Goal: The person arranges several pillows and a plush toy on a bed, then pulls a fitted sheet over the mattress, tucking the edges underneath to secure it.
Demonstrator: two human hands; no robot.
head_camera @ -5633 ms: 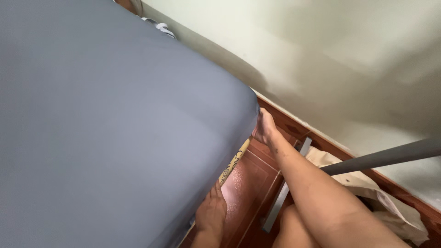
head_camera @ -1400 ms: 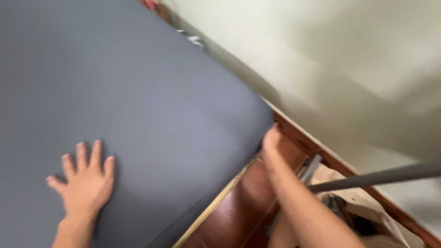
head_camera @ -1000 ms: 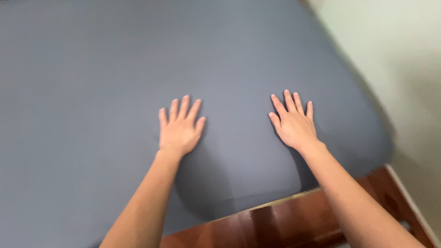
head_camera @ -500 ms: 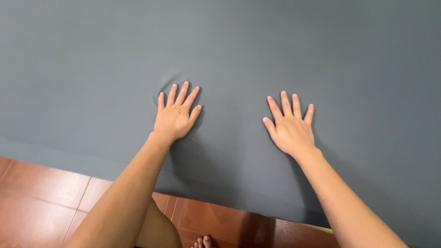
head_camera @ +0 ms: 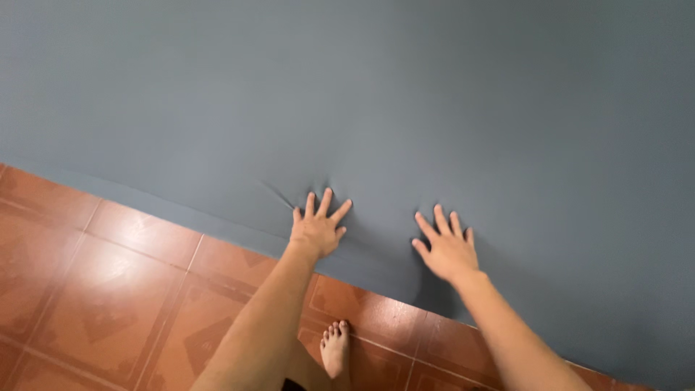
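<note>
The grey sheet [head_camera: 405, 101] stretches smooth over the bed and fills the upper part of the view, its near edge running diagonally above the red-brown tiled floor [head_camera: 108, 289]. The left hand [head_camera: 317, 229] lies flat on it close to that edge, fingers spread apart, with small creases fanning out from the fingertips. The right hand [head_camera: 447, 247] presses beside it, also open and splayed, gripping nothing. Compared with half a second ago, both hands now sit nearer the sheet's edge, more floor shows, and a bare foot [head_camera: 335, 349] stands on the tiles below.
</note>
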